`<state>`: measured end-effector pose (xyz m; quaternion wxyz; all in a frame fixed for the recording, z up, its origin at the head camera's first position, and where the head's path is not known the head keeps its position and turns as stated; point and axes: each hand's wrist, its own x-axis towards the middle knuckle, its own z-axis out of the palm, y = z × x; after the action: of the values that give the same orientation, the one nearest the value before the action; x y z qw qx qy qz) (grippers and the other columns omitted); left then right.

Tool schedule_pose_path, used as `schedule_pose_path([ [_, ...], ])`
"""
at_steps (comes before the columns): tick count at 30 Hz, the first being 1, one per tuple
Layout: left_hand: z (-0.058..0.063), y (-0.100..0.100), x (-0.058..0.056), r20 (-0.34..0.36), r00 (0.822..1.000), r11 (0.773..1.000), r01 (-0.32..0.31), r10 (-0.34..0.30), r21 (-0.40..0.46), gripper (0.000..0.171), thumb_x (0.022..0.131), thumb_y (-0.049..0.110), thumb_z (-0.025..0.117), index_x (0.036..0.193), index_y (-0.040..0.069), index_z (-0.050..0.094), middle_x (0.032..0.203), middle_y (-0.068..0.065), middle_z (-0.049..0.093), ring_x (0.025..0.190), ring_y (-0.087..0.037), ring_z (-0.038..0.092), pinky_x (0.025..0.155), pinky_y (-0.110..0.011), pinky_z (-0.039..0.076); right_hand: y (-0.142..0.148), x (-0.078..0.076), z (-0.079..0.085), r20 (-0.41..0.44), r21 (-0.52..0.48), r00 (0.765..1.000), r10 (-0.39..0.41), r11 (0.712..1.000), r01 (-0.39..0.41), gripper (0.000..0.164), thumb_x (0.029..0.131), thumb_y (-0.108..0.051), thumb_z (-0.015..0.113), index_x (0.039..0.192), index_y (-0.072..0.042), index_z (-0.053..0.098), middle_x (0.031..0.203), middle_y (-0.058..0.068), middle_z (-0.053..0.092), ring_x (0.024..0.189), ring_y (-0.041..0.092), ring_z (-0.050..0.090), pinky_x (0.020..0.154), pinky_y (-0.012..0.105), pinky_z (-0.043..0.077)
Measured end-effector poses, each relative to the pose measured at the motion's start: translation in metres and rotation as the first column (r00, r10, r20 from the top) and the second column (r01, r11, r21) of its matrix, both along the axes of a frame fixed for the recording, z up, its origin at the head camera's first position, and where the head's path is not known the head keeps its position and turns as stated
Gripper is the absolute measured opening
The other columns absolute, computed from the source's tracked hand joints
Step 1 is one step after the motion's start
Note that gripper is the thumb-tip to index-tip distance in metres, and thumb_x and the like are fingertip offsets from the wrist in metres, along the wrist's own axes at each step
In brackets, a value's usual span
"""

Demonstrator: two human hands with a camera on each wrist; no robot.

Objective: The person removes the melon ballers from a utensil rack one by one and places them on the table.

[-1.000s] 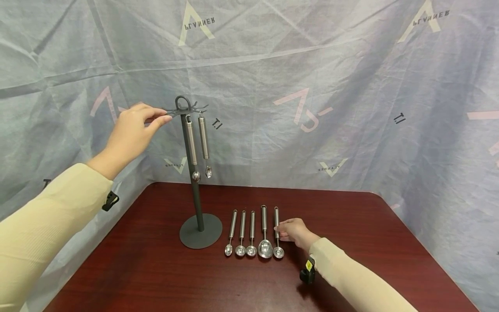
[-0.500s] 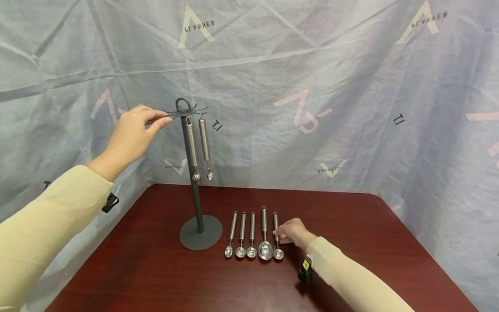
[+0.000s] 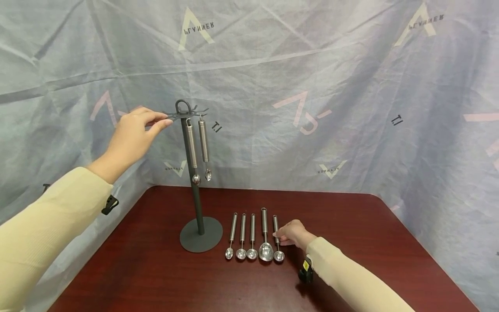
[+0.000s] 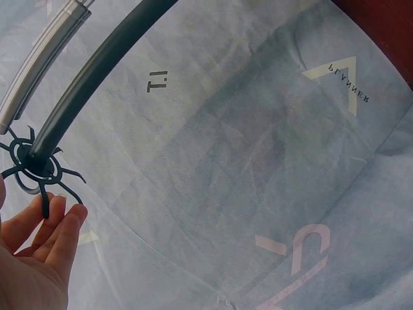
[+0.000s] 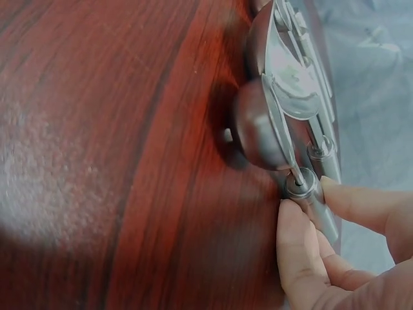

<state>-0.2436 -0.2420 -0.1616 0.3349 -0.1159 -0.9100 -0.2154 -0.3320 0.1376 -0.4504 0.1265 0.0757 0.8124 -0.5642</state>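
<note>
My left hand (image 3: 134, 134) pinches a hook of the dark grey utensil stand (image 3: 197, 203); in the left wrist view, thumb and fingers meet at the hook ring (image 4: 37, 161). From other hooks hang two steel-handled scoops, one a melon baller (image 3: 192, 147), the other with a small oval bowl (image 3: 204, 141). On the table, my right hand (image 3: 295, 234) holds the handle of the rightmost melon baller (image 3: 278, 256) between thumb and fingers. Its round bowl (image 5: 258, 123) appears bowl-side down in the right wrist view. Just left of it lies a larger oval scoop (image 3: 266, 251).
Further left in the row lie two small round scoops (image 3: 241, 254) and a small oval one (image 3: 229, 253). The stand's round base (image 3: 191, 242) rests on the dark red table (image 3: 343, 216). A printed grey cloth (image 3: 249, 86) hangs behind and at the sides.
The rightmost melon baller's handle end has shifted slightly toward me with my right hand on it. My left hand stays at the hook. The head view has tilted slightly.
</note>
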Motion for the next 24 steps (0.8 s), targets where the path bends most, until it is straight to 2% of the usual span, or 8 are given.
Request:
schedule_pose_path([
  [5,0.0006,-0.0008,0.0001,-0.01,1.0,1.0,-0.002,0.002,-0.005,0.047,0.099,0.043,0.053,0.124,0.006,0.066,0.119,-0.017,0.063,0.113,-0.036,0.057,0.097,-0.053,0.043,-0.0004,0.0006,0.0008,-0.019,0.024,1.0,0.005,1.0,-0.005,0.02,0.08,-0.002,0.076,0.094,0.009,0.067,0.08,0.01,0.064,0.058,0.013,0.06,0.067,0.035,0.061],
  [11,0.0023,-0.001,0.0019,-0.033,0.999,1.0,-0.002,0.002,-0.003,0.045,0.098,0.039,0.056,0.122,0.003,0.067,0.117,-0.018,0.064,0.112,-0.038,0.058,0.105,-0.056,0.037,0.0002,0.0023,0.0036,-0.036,0.002,0.999,0.02,1.0,-0.02,0.018,0.081,-0.002,0.075,0.093,0.01,0.067,0.079,0.01,0.065,0.058,0.013,0.059,0.068,0.036,0.061],
  [17,0.0038,0.0014,0.0012,-0.02,1.0,1.0,-0.004,0.004,-0.01,0.046,0.098,0.04,0.056,0.122,0.003,0.067,0.118,-0.018,0.064,0.112,-0.037,0.059,0.099,-0.054,0.043,0.0028,0.0047,0.0076,-0.013,-0.017,1.0,0.016,1.0,-0.016,0.021,0.082,-0.001,0.074,0.096,0.012,0.066,0.077,0.01,0.063,0.058,0.013,0.058,0.07,0.037,0.061],
  [24,0.0039,0.002,0.0008,0.001,1.0,1.0,0.002,-0.002,-0.006,0.045,0.097,0.04,0.058,0.121,0.003,0.067,0.117,-0.018,0.064,0.111,-0.038,0.059,0.103,-0.056,0.04,0.0082,0.0026,0.0059,0.014,-0.044,1.0,-0.005,0.999,0.006,0.027,0.082,0.0,0.074,0.102,0.014,0.062,0.075,0.007,0.059,0.062,0.016,0.06,0.069,0.037,0.061],
])
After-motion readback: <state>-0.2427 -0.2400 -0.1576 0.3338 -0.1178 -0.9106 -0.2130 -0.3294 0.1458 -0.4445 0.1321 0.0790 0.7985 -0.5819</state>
